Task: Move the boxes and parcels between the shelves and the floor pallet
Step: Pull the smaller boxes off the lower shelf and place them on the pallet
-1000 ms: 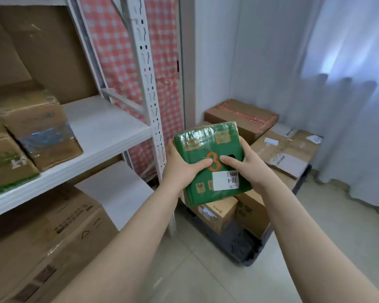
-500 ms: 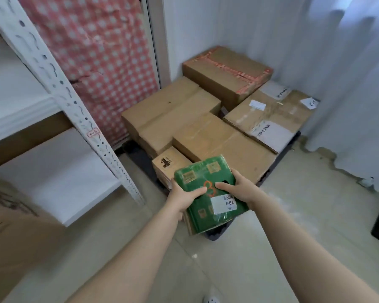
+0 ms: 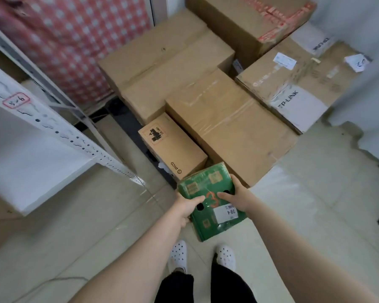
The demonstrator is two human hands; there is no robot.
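Note:
I hold a green parcel (image 3: pixel 210 202) wrapped in clear film, marked with an orange 3 and a white label reading 78-4. My left hand (image 3: pixel 187 207) grips its left edge, thumb lying across the top. My right hand (image 3: pixel 236 199) grips the right edge in the same way. The parcel hangs low, above the floor just in front of the dark floor pallet (image 3: pixel 127 121). Right beyond it stands a small PICO carton (image 3: pixel 173 147) beside a big taped brown box (image 3: pixel 228 125).
More cartons fill the pallet: a wide brown box (image 3: pixel 162 62), a TP-LINK box (image 3: pixel 300 84) and a red-taped box (image 3: pixel 256 16). The white shelf (image 3: pixel 31 162) and its perforated upright (image 3: pixel 74 136) stand at left. A curtain (image 3: pixel 368 106) hangs right. My white shoes (image 3: pixel 178 253) are below.
My view has tilted down and moved closer to the pallet. The green parcel has come down from chest height to just above the floor, still held by both hands.

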